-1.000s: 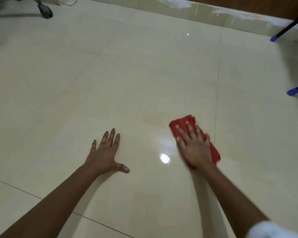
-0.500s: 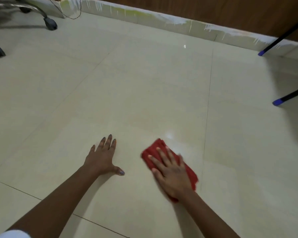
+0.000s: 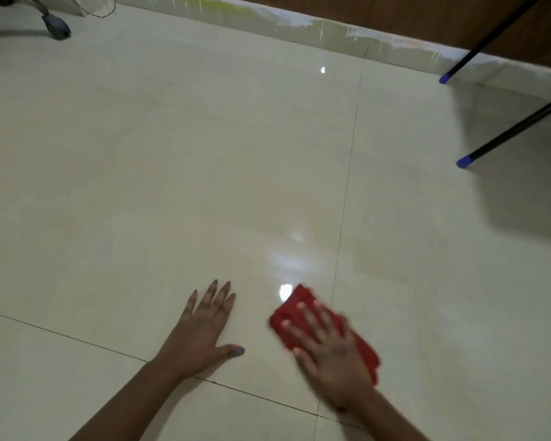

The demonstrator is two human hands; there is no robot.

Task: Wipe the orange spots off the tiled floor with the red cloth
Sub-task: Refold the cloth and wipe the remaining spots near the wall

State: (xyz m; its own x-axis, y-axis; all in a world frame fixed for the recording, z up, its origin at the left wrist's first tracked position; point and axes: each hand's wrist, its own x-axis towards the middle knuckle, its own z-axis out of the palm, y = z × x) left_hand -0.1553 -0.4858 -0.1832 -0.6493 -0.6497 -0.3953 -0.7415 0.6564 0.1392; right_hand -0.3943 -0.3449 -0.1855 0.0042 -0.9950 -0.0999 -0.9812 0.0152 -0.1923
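Right hand point(image 3: 334, 354) flat, fingers spread, pressing the red cloth point(image 3: 291, 313) onto the tiled floor point(image 3: 204, 170); blurred, just left of the vertical grout line point(image 3: 344, 202). Left hand point(image 3: 204, 329) flat and spread on bare tile, holding nothing, near the cloth, not touching. Orange spots too faint to tell. Wide bare tile ahead up to the skirting point(image 3: 299, 23). Chair caster point(image 3: 57, 27) far left, two blue-tipped legs point(image 3: 465, 160) far right, all well apart.

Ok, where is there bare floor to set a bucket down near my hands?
Bare tile lies left of the left hand and ahead of both hands. It is tighter right of the red cloth under the right hand, toward the black blue-tipped legs.
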